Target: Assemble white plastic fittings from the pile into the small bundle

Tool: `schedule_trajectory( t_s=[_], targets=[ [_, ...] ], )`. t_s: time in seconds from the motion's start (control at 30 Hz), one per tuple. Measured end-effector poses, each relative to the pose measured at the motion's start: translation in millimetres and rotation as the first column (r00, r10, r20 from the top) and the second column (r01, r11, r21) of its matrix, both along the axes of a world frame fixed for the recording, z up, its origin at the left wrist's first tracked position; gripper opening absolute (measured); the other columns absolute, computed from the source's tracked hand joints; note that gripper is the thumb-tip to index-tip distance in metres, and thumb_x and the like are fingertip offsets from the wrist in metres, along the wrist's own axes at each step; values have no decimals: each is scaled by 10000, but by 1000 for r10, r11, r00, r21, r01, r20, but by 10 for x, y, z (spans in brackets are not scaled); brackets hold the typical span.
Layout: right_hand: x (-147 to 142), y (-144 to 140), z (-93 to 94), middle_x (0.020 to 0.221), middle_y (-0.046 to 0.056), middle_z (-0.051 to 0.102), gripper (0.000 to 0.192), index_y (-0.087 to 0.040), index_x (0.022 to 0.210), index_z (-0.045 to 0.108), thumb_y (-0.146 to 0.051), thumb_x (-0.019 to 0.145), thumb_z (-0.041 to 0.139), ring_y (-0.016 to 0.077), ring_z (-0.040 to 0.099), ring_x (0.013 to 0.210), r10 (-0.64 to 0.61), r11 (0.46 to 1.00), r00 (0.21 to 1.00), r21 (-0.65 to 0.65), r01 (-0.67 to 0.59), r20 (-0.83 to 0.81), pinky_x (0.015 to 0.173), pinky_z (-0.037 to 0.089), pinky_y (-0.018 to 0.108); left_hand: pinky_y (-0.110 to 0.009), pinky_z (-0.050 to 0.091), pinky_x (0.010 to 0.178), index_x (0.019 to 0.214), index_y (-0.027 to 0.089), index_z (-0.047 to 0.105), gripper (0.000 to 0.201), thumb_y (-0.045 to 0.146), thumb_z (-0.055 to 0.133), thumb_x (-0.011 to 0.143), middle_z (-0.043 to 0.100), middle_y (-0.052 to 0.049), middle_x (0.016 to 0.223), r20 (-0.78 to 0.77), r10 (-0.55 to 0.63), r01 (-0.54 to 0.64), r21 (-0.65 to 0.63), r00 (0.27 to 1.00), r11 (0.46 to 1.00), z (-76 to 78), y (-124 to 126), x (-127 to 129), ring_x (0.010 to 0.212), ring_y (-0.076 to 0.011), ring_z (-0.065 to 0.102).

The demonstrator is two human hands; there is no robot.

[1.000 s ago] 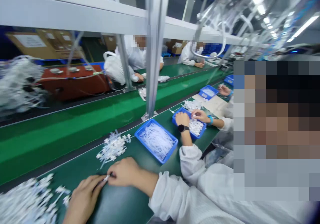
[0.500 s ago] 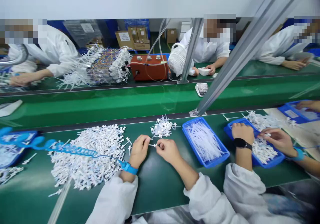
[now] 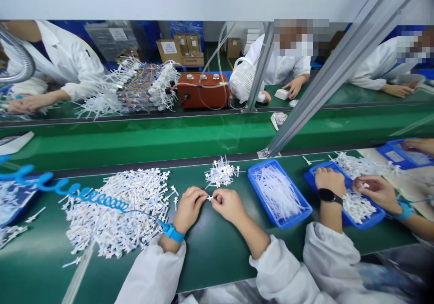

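My left hand (image 3: 188,208) and my right hand (image 3: 228,204) meet over the green mat, both pinching one small white plastic part (image 3: 210,198) between their fingertips. A blue wrist strap (image 3: 172,232) with a coiled cord (image 3: 84,195) is on my left wrist. A large heap of white plastic parts (image 3: 118,211) lies to the left of my hands. A smaller pile of white parts (image 3: 220,173) sits just beyond them. A blue tray of thin white tubes (image 3: 278,195) stands to the right of my right hand.
A co-worker's hands (image 3: 349,186) work in a second blue tray (image 3: 369,220) at the right. A green conveyor belt (image 3: 203,136) runs behind the mat. Beyond it are an orange box (image 3: 202,91), a white fan (image 3: 241,81), a slanted metal post (image 3: 325,75) and other seated people.
The view swung left from a co-worker at my right to the bench straight ahead. My hands stay together on the small part, and the coiled cord has shifted slightly.
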State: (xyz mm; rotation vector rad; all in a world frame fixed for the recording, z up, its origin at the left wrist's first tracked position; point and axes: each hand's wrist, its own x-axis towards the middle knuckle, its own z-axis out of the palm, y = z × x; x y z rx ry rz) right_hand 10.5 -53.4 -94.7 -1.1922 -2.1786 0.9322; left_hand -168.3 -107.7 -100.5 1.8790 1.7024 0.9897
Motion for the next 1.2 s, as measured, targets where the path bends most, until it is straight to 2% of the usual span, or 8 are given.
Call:
schedule_trajectory(
  t_s=[0.4, 0.93, 1.2],
  targets=[
    [1, -3, -14, 634, -49, 601, 65, -205, 810, 665, -233, 782, 613, 85, 536, 616, 19, 1000, 997, 22, -20, 71, 628, 342, 183, -356, 412, 826, 952, 239, 631, 204, 328, 448, 969, 584, -39, 942, -151, -22, 10, -81, 988, 997, 7, 4, 31, 927, -199, 529],
    [10, -14, -3, 644, -48, 609, 56, -207, 799, 669, -225, 772, 622, 87, 536, 623, 17, 1000, 998, 15, -18, 66, 628, 330, 188, -345, 397, 798, 944, 243, 637, 249, 356, 418, 980, 576, -37, 939, -201, -30, 9, -102, 979, 995, -3, 18, 26, 917, -197, 527],
    [16, -16, 26, 655, -55, 618, 53, -217, 805, 677, -242, 780, 638, 84, 541, 627, 23, 999, 993, 31, -27, 117, 615, 311, 197, -353, 384, 788, 942, 245, 638, 265, 356, 402, 985, 584, -37, 937, -237, -37, 10, -113, 971, 994, -2, 24, 28, 902, -195, 520]
  ],
)
